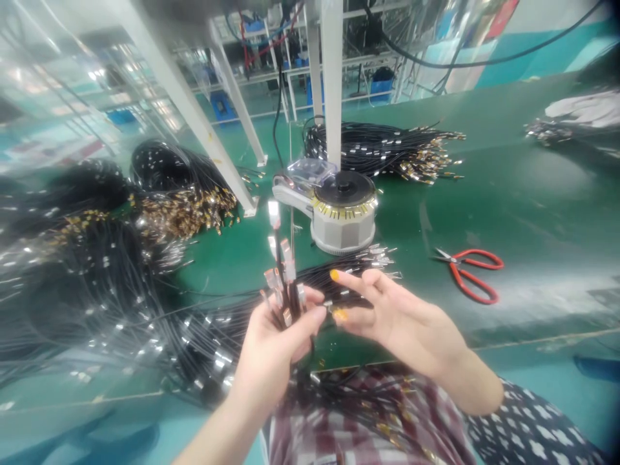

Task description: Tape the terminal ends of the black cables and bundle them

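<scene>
In the head view, the left hand (276, 342) is closed around a bunch of black cables (279, 258), tagged ends pointing up, above the near edge of the green workbench (402, 226). The right hand (404, 323) is open, fingers parted, just beside the left thumb; its forefinger and thumb have yellow tips. A small metal cable end (330, 306) lies between the two hands; whether the right hand touches it cannot be told.

Beyond the hands stands a round tape dispenser (343, 226), yellow strips around its rim. A flat cable bundle (356, 263) lies in front of it, a further bundle (378, 145) behind. Red-handled snips (472, 274) lie to the right, blades apart. Coiled cables (162, 168) are heaped at left, partly blurred. More cables (358, 395) rest across the plaid garment (303, 433) on the person's lap.
</scene>
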`<control>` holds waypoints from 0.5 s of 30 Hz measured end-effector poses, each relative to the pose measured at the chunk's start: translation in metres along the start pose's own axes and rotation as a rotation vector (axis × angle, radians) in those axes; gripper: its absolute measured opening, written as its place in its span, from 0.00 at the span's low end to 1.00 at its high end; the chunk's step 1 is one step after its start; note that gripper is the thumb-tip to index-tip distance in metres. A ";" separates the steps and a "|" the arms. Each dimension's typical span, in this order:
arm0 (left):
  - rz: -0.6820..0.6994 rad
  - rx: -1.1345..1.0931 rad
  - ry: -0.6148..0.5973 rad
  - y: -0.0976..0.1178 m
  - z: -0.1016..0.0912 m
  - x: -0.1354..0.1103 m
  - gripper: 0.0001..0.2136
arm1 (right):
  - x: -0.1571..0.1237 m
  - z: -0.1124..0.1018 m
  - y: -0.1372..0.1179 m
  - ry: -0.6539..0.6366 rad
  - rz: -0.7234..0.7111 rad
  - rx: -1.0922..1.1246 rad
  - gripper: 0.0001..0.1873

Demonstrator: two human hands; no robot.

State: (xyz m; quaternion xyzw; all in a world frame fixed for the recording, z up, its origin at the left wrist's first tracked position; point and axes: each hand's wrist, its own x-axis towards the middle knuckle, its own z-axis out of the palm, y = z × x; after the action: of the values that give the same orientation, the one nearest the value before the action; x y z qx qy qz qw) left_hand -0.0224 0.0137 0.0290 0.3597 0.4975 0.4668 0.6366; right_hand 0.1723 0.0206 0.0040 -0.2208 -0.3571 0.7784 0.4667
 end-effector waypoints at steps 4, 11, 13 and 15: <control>0.050 0.018 0.025 0.001 0.003 0.004 0.09 | -0.006 -0.004 0.000 -0.013 0.098 0.163 0.11; 0.057 0.095 0.002 -0.003 0.007 0.008 0.10 | -0.008 -0.009 0.024 -0.032 0.260 0.575 0.11; 0.089 0.129 -0.004 -0.005 0.006 0.007 0.09 | -0.008 -0.007 0.031 -0.015 0.290 0.702 0.10; 0.126 0.168 0.001 -0.005 0.006 0.005 0.07 | -0.007 -0.003 0.035 -0.015 0.309 0.801 0.09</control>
State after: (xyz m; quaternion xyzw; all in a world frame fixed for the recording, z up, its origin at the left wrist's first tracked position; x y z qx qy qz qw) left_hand -0.0146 0.0165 0.0245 0.4422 0.5115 0.4629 0.5732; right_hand 0.1574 0.0046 -0.0246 -0.0675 0.0074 0.9179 0.3908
